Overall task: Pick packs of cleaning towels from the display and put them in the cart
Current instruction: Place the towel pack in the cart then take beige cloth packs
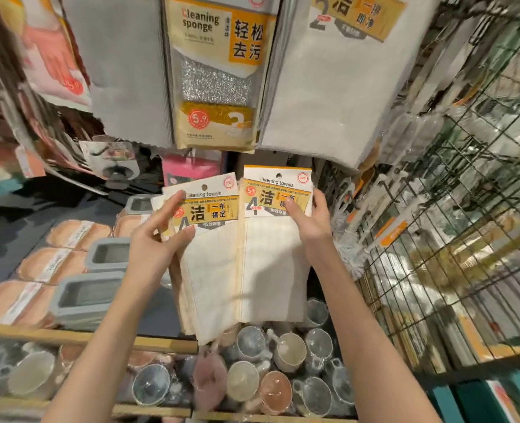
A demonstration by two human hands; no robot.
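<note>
Two packs of cleaning towels hang side by side in front of me, each white cloth with a yellow header card. My left hand (158,239) pinches the left pack (210,270) near its header, thumb in front. My right hand (309,222) grips the right pack (272,264) at its right edge, thumb over the label. Both packs sit just below the hanging rows of the display. No cart is recognisable in view.
Above hang a cleaning sponge pack (219,71), grey cloths (124,71) and white cloths (338,87). A wire grid rack (451,224) with brushes stands right. Below lie wrapped mugs (283,361), grey holders (91,294) and peach sponges (48,264) behind a wooden rail (69,334).
</note>
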